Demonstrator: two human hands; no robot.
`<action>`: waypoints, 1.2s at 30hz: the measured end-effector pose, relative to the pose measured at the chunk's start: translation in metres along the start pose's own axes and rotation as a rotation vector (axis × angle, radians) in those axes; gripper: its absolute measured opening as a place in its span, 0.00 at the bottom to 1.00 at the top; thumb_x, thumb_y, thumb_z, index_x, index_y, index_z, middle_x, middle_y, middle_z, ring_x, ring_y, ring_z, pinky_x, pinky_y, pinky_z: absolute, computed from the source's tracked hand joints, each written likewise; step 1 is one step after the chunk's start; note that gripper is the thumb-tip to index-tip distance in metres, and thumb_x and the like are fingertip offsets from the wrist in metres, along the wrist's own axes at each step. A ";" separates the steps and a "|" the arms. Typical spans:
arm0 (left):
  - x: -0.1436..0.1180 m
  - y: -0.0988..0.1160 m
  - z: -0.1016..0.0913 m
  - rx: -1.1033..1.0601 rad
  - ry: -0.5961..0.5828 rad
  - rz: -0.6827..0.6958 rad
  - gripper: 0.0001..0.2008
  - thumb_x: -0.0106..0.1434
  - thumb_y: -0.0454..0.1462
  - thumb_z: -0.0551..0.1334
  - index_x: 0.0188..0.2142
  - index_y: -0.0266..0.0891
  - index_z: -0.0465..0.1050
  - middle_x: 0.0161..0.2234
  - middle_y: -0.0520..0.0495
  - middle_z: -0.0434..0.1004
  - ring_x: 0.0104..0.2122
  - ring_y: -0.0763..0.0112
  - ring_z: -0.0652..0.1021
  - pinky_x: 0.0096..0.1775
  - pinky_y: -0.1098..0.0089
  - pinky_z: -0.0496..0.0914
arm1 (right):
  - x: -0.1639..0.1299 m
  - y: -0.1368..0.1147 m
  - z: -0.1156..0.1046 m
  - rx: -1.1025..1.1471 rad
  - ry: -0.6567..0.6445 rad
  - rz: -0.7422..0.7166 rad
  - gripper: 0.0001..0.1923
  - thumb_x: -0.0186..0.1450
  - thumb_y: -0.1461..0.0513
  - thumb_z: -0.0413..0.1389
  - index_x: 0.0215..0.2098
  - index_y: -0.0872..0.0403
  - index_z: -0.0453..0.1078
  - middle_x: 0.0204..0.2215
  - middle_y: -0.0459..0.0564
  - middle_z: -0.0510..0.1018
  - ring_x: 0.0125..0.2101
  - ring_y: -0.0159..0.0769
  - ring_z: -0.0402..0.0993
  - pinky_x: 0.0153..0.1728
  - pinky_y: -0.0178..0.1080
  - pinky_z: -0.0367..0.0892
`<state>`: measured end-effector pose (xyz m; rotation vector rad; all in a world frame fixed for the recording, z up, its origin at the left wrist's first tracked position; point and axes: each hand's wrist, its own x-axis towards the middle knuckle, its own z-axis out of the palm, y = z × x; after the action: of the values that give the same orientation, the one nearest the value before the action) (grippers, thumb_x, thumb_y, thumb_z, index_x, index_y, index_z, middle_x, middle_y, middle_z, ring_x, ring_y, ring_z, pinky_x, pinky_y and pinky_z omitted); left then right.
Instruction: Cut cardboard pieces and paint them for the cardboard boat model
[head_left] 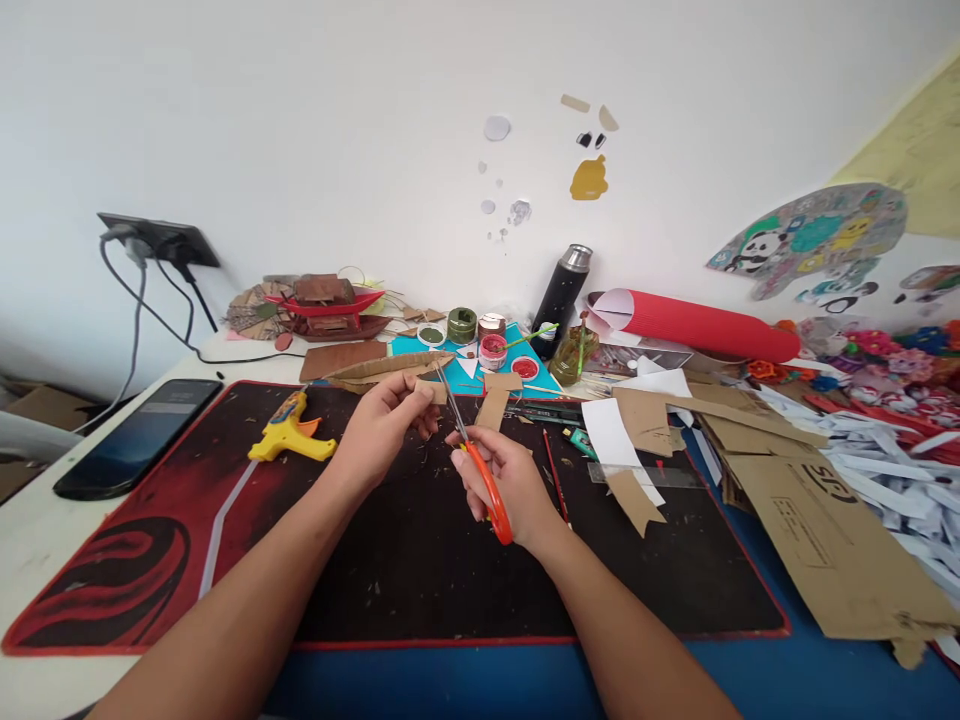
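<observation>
My right hand [506, 480] is closed around the orange handles of a pair of scissors [489, 490], whose blades point up and away from me. In my left hand [386, 425] a small piece of cardboard [436, 392] is pinched between thumb and fingers. The scissor blades reach up beside this piece; whether they touch it I cannot tell. Just beyond my left hand lies a long, pointed, boat-shaped cardboard form [375, 370]. Another cardboard strip [493, 408] rests on the mat behind the scissors.
A yellow glue gun [289, 435] and a phone [142, 435] lie to the left. Paint jars [461, 325] stand on blue paper, near a black flask [562, 295]. Red model boats [326, 305] sit at the back. Cardboard sheets [825, 540] and paper strips [892, 500] fill the right.
</observation>
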<state>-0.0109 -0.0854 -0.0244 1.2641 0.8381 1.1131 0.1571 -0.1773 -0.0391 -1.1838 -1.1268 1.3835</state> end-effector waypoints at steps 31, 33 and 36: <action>-0.004 0.002 0.009 0.108 0.031 0.003 0.20 0.59 0.51 0.76 0.26 0.41 0.74 0.24 0.51 0.75 0.25 0.71 0.74 0.29 0.69 0.69 | 0.000 0.005 0.001 -0.094 -0.034 -0.036 0.16 0.72 0.49 0.64 0.49 0.50 0.72 0.25 0.37 0.70 0.13 0.25 0.63 0.15 0.30 0.57; -0.003 0.002 0.008 0.102 0.028 0.006 0.20 0.59 0.52 0.76 0.26 0.41 0.75 0.24 0.51 0.75 0.25 0.70 0.74 0.29 0.69 0.68 | -0.001 0.005 0.002 -0.093 -0.034 -0.037 0.16 0.72 0.50 0.65 0.49 0.50 0.73 0.25 0.37 0.70 0.13 0.25 0.63 0.14 0.30 0.57; -0.002 -0.001 0.008 -0.010 0.011 -0.054 0.21 0.57 0.53 0.76 0.27 0.41 0.75 0.24 0.51 0.75 0.24 0.71 0.74 0.27 0.70 0.66 | -0.001 0.005 0.002 -0.086 -0.037 -0.033 0.15 0.72 0.50 0.65 0.49 0.50 0.73 0.25 0.37 0.70 0.14 0.25 0.62 0.15 0.30 0.57</action>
<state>-0.0038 -0.0896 -0.0243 1.2212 0.8690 1.0809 0.1543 -0.1790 -0.0436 -1.1986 -1.2373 1.3482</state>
